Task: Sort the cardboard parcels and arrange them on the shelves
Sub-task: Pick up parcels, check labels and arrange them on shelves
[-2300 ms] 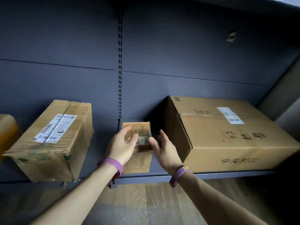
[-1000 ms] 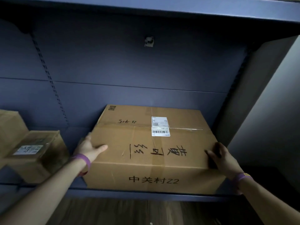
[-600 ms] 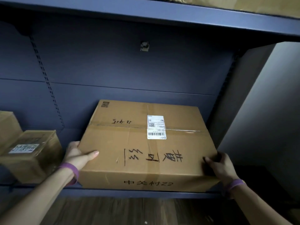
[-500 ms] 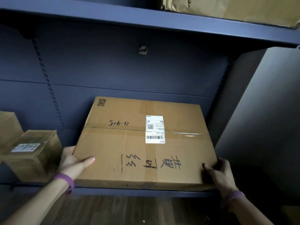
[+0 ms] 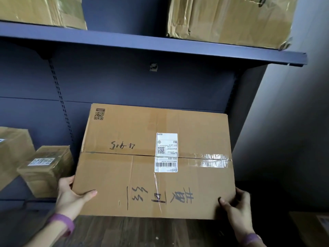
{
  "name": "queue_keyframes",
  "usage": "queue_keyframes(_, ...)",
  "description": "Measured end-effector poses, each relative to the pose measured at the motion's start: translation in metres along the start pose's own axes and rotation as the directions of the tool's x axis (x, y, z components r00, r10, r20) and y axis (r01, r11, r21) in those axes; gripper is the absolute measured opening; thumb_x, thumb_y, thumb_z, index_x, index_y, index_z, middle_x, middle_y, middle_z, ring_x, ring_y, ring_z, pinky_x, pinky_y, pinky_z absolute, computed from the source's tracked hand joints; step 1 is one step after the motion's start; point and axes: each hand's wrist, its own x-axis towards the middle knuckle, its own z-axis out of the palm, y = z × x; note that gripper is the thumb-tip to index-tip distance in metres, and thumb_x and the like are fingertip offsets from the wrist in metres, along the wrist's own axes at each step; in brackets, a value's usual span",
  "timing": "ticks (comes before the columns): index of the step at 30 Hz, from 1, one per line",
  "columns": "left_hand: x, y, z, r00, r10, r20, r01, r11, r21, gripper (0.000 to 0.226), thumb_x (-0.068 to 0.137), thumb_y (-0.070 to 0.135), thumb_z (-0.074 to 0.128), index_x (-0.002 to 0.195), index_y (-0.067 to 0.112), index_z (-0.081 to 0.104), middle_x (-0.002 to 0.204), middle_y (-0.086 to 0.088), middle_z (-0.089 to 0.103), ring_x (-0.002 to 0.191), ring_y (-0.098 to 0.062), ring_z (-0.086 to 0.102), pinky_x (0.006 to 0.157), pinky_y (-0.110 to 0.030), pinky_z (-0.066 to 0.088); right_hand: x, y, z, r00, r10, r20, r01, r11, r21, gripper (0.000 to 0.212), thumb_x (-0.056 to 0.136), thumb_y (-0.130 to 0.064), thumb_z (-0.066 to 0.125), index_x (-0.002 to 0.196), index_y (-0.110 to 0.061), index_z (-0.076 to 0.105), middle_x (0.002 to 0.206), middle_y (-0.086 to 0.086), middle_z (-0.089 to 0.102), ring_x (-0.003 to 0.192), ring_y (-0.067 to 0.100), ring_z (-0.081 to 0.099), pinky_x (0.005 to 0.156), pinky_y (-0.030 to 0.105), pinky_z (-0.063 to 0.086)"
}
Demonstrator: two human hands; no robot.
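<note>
Large box gripped at both near corners: left hand clamped on the left one, thumb flat across the top face, fingers out of sight beneath; right hand wrapped round the right one, thumb on top, fingers curled under. Near edge raised and drawn out past the lower shelf, over the wood floor; far end close to the back panel, whether resting or clear not visible. Probably fairly heavy, judging by bulk and the two-handed hold. Stiff board, taped seam, white label over it. Smooth faces apt to slip, so better held under the bottom edges than pinched from above. Small box just left, upper shelf above, loaded with creased parcels
</note>
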Motion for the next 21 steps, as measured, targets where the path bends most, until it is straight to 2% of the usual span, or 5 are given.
queue_keyframes(6, 0.032, 0.041, 0.003, 0.995, 0.007, 0.095, -0.004, 0.999, -0.035, 0.081, 0.066, 0.019, 0.086, 0.137, 0.012, 0.047, 0.121, -0.008, 0.06, 0.111, -0.03, 0.057, 0.094, -0.04, 0.044, 0.042, -0.043, 0.01, 0.996, -0.088, 0.023, 0.091, 0.965, -0.247, 0.056, 0.084, -0.01, 0.072, 0.134, -0.003, 0.048, 0.13, 0.019, 0.057, 0.122, 0.033, 0.053, 0.106, 0.046, 0.041)
queue_keyframes(10, 0.075, 0.041, 0.018, 0.987, -0.062, 0.151, 0.06, 0.998, 0.016, 0.072, 0.062, 0.034, 0.088, 0.124, 0.013, 0.059, 0.112, -0.006, 0.069, 0.1, -0.029, 0.063, 0.095, -0.045, 0.049, 0.077, -0.062, 0.022, 0.994, 0.03, 0.108, 0.015, 0.919, -0.395, 0.06, 0.088, -0.025, 0.069, 0.14, -0.005, 0.047, 0.135, 0.015, 0.056, 0.126, 0.033, 0.051, 0.109, 0.042, 0.039)
queue_keyframes(15, 0.083, 0.031, 0.035, 0.971, -0.159, 0.176, 0.151, 0.987, 0.054, 0.048, 0.066, 0.03, 0.086, 0.103, 0.012, 0.062, 0.095, -0.006, 0.069, 0.09, -0.029, 0.063, 0.089, -0.045, 0.051, 0.096, -0.055, 0.038, 0.986, 0.087, 0.141, -0.003, 0.858, -0.514, 0.037, 0.089, -0.022, 0.067, 0.121, -0.005, 0.06, 0.121, 0.016, 0.065, 0.113, 0.034, 0.058, 0.102, 0.042, 0.045)
queue_keyframes(17, 0.084, 0.031, 0.042, 0.974, -0.15, 0.168, 0.14, 0.988, 0.068, 0.037, 0.071, 0.024, 0.082, 0.098, 0.016, 0.058, 0.095, -0.008, 0.067, 0.089, -0.029, 0.061, 0.087, -0.042, 0.049, 0.102, -0.052, 0.044, 0.988, 0.074, 0.133, 0.008, 0.848, -0.531, 0.04, 0.089, -0.018, 0.066, 0.125, -0.002, 0.057, 0.123, 0.018, 0.063, 0.117, 0.037, 0.055, 0.103, 0.041, 0.042)
queue_keyframes(21, 0.093, 0.035, 0.053, 0.981, -0.124, 0.148, 0.117, 0.992, 0.054, 0.058, 0.074, 0.022, 0.08, 0.124, 0.006, 0.055, 0.109, -0.014, 0.063, 0.098, -0.03, 0.057, 0.087, -0.039, 0.044, 0.114, -0.053, 0.053, 0.987, 0.074, 0.143, 0.016, 0.838, -0.546, 0.057, 0.091, -0.022, 0.064, 0.141, -0.001, 0.043, 0.135, 0.019, 0.055, 0.127, 0.036, 0.048, 0.107, 0.039, 0.037)
